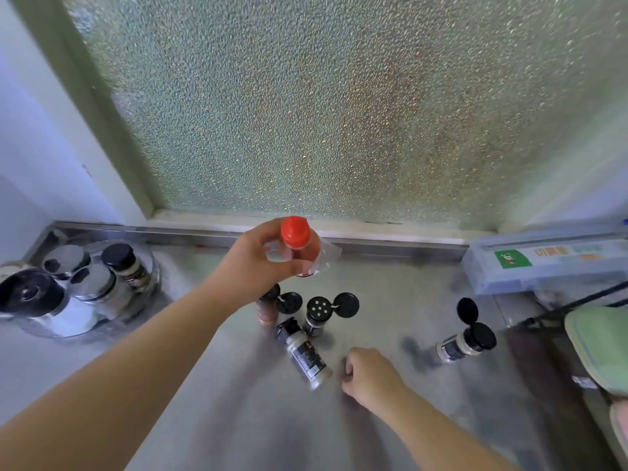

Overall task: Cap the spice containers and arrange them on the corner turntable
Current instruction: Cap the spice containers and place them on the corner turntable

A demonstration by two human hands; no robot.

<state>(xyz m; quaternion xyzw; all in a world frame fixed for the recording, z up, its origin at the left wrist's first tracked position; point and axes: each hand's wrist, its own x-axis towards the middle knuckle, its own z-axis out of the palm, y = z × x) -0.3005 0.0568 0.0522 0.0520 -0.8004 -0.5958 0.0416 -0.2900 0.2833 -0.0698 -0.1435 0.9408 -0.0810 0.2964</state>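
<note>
Holding a clear red-capped spice bottle [300, 248] in the air, the left hand [258, 263] has its fingers and thumb curled round the bottle's body; the red cap looks seated, so this one seems ready for placing. The bottle hangs above the counter [210, 402], over the cluster of open jars and well to the right of the corner turntable [149, 283]. The turntable already carries a black-lidded jar [127, 266] and several chrome-lidded pots. The right hand [368, 373] is low over the counter with fingers curled; the blur hides whether it pinches anything.

Further from the turntable than the held bottle, four containers wait uncapped or unsorted: a brown spice jar [266, 311] and a sifter-top jar [316, 317], both upright with flip lids hanging open, a dark-labelled jar [304, 355] lying on its side, and another tipped jar [465, 341] off alone, lid flipped open.

The step in hand looks like carrying the capped bottle across. The next move calls for swinging it toward the turntable and setting it upright in a free gap beside the black-lidded jar without knocking its neighbours.
</note>
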